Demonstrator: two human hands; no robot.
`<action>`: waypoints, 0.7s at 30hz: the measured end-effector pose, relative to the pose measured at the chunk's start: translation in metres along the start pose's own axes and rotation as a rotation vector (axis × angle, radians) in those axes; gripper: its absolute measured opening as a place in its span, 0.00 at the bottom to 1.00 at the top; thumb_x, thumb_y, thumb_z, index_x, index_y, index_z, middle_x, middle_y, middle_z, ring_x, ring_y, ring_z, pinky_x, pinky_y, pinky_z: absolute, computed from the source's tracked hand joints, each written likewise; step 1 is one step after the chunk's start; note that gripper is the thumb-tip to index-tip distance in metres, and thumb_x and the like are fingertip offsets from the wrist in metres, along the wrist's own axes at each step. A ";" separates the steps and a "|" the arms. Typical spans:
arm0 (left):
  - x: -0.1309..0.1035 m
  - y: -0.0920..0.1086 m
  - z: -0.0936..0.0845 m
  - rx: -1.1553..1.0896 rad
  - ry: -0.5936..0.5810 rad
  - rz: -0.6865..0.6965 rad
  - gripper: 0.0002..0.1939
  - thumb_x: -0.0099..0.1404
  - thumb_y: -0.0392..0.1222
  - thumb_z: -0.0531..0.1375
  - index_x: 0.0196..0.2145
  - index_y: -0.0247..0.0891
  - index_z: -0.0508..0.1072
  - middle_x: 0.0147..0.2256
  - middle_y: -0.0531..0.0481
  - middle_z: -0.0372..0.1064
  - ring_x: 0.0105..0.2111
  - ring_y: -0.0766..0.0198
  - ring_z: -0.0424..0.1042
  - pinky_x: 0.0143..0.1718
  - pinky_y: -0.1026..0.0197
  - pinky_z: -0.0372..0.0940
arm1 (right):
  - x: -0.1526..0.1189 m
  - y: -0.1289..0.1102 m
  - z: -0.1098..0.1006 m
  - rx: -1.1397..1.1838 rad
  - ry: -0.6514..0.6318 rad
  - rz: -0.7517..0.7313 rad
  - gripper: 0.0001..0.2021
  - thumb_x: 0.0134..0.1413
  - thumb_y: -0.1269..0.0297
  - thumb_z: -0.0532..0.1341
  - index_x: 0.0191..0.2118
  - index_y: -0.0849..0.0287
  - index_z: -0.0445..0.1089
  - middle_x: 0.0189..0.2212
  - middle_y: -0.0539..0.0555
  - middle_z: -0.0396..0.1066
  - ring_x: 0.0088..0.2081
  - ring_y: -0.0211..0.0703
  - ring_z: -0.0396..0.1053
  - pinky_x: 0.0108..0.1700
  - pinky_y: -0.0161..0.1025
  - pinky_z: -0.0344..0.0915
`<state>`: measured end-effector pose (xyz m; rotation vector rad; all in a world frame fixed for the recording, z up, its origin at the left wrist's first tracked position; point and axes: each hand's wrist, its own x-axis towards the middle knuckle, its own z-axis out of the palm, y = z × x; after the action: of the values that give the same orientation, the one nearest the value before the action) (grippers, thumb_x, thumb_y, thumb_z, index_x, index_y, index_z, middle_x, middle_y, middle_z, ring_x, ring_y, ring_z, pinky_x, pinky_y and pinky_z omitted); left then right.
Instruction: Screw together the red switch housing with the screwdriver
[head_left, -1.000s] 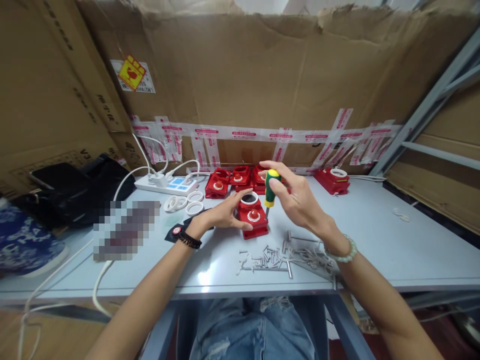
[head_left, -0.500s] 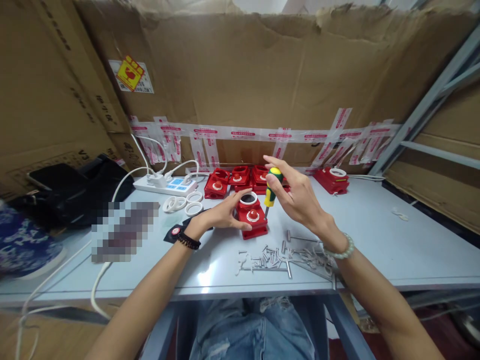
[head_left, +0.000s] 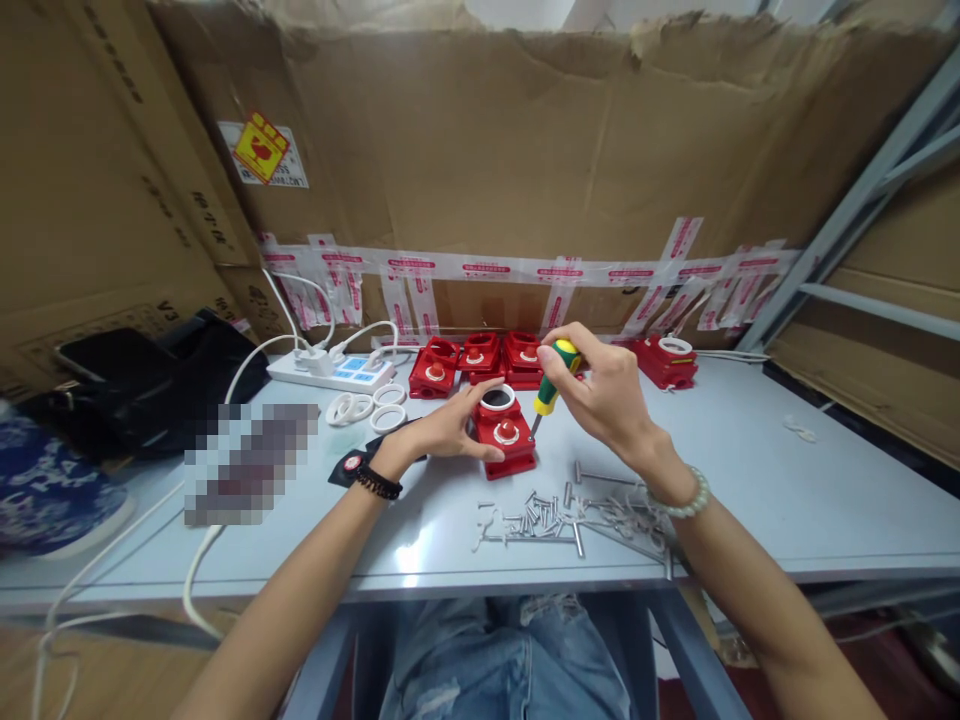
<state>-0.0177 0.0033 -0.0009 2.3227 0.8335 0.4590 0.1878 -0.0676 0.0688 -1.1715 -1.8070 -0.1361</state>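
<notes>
A red housing point(head_left: 507, 458) stands on the table in front of me, with a white ring round the opening at its far end and a red knob on top. My left hand point(head_left: 448, 432) grips it from the left, thumb on the near side and fingers by the ring. In my right hand point(head_left: 600, 385) is a yellow and green screwdriver point(head_left: 553, 380), tilted to the right. Its tip touches the right edge of the housing, at a small screw. Loose screws point(head_left: 541, 513) lie in a pile nearer to me.
More red housings point(head_left: 480, 355) stand behind, and another red housing point(head_left: 664, 362) is at the back right. White rings point(head_left: 388, 406) lie left of my hand, before a white power strip point(head_left: 330, 370). Metal T-shaped rods point(head_left: 607, 478) lie near the right wrist. Cardboard point(head_left: 480, 150) walls the back.
The screwdriver's handle has leaned over to the right, and my right fingers have curled closer round it. Its tip stays at the same spot. My left hand and the housing have hardly moved.
</notes>
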 end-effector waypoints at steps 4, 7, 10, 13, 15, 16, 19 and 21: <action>0.000 0.000 0.000 -0.005 -0.002 -0.004 0.52 0.49 0.52 0.67 0.64 0.45 0.43 0.64 0.41 0.42 0.63 0.45 0.44 0.61 0.43 0.45 | 0.002 0.001 -0.016 0.384 -0.334 0.020 0.16 0.63 0.56 0.48 0.50 0.55 0.65 0.38 0.53 0.72 0.34 0.37 0.69 0.35 0.36 0.65; 0.000 -0.002 0.000 -0.001 0.002 0.006 0.53 0.49 0.53 0.67 0.65 0.44 0.43 0.64 0.40 0.43 0.63 0.45 0.45 0.61 0.44 0.47 | 0.005 0.001 -0.013 0.423 -0.313 0.051 0.15 0.58 0.54 0.55 0.45 0.57 0.67 0.35 0.53 0.72 0.33 0.38 0.70 0.33 0.35 0.65; 0.001 -0.003 0.000 0.000 -0.004 -0.002 0.54 0.49 0.54 0.67 0.65 0.42 0.42 0.63 0.38 0.43 0.64 0.45 0.43 0.62 0.44 0.46 | 0.005 -0.003 0.000 0.157 -0.010 0.069 0.13 0.53 0.53 0.60 0.34 0.58 0.67 0.23 0.48 0.67 0.24 0.34 0.64 0.27 0.34 0.60; 0.001 -0.003 0.001 -0.005 -0.004 -0.026 0.54 0.48 0.54 0.68 0.65 0.44 0.42 0.64 0.39 0.41 0.64 0.42 0.40 0.62 0.40 0.42 | 0.002 -0.010 0.011 -0.045 0.141 0.049 0.12 0.52 0.53 0.60 0.29 0.57 0.65 0.17 0.44 0.60 0.18 0.31 0.54 0.23 0.34 0.53; 0.002 -0.004 0.001 -0.009 0.001 -0.022 0.54 0.48 0.54 0.68 0.64 0.46 0.42 0.65 0.40 0.40 0.64 0.41 0.39 0.62 0.38 0.42 | 0.000 -0.013 0.012 -0.032 0.118 0.037 0.12 0.52 0.53 0.60 0.29 0.57 0.64 0.18 0.44 0.60 0.19 0.31 0.54 0.24 0.34 0.54; 0.002 -0.004 0.001 -0.009 0.002 -0.018 0.54 0.48 0.54 0.68 0.64 0.46 0.42 0.65 0.40 0.40 0.64 0.41 0.39 0.61 0.37 0.42 | -0.001 -0.013 0.011 0.022 0.080 0.035 0.11 0.53 0.54 0.59 0.31 0.57 0.64 0.19 0.45 0.62 0.20 0.32 0.56 0.25 0.34 0.55; 0.002 -0.006 0.001 -0.005 0.003 -0.003 0.54 0.48 0.55 0.68 0.64 0.46 0.42 0.64 0.40 0.42 0.64 0.43 0.42 0.61 0.39 0.44 | 0.000 -0.009 0.002 0.342 -0.117 0.038 0.11 0.57 0.57 0.57 0.42 0.55 0.64 0.32 0.49 0.69 0.32 0.36 0.66 0.35 0.35 0.63; 0.002 -0.006 0.000 0.001 0.003 0.014 0.54 0.48 0.55 0.67 0.64 0.45 0.42 0.63 0.40 0.43 0.64 0.44 0.43 0.62 0.41 0.45 | 0.002 -0.004 -0.008 0.565 -0.307 0.034 0.13 0.59 0.58 0.55 0.48 0.54 0.62 0.41 0.53 0.69 0.42 0.39 0.68 0.43 0.39 0.65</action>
<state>-0.0187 0.0083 -0.0050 2.3306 0.8199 0.4684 0.1898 -0.0727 0.0767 -0.8418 -1.9084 0.5699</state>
